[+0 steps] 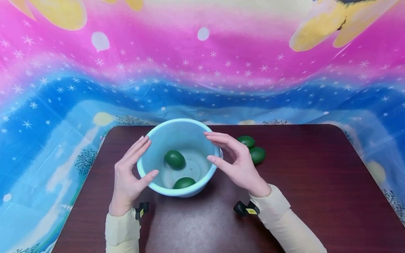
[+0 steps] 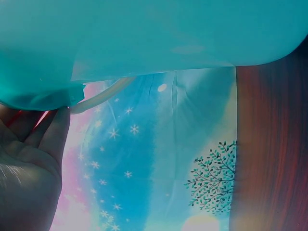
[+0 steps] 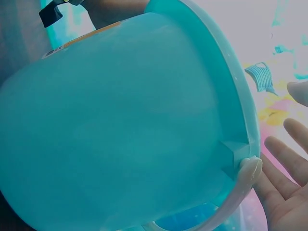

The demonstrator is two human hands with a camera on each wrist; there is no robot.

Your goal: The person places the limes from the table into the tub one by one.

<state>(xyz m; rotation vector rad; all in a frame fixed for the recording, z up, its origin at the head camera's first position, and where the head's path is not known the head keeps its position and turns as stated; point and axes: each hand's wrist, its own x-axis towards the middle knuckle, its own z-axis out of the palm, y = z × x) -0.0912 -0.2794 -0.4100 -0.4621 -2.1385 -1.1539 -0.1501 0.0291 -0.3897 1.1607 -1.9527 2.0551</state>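
Observation:
A light blue plastic bucket [image 1: 185,192] stands on the table with its mouth towards me. Two smooth, dark green oval fruits like avocados lie inside, one fruit [image 1: 175,160] near the middle and another [image 1: 184,182] partly hidden by the near rim. My left hand [image 1: 128,172] is at the left rim, fingers fairly straight along the outside and thumb over the edge; its fingertips [image 2: 57,127] meet the rim's lug in the left wrist view. My right hand [image 1: 235,163] is spread at the right rim, its fingers [image 3: 284,154] loose beside the pale handle [image 3: 231,202].
Two more green fruits, one [image 1: 246,141] behind the other [image 1: 257,155], lie on the dark brown table [image 1: 300,196] to the right of the bucket, beyond my right hand. A patterned cloth [image 1: 190,77] hangs behind the table and along its sides.

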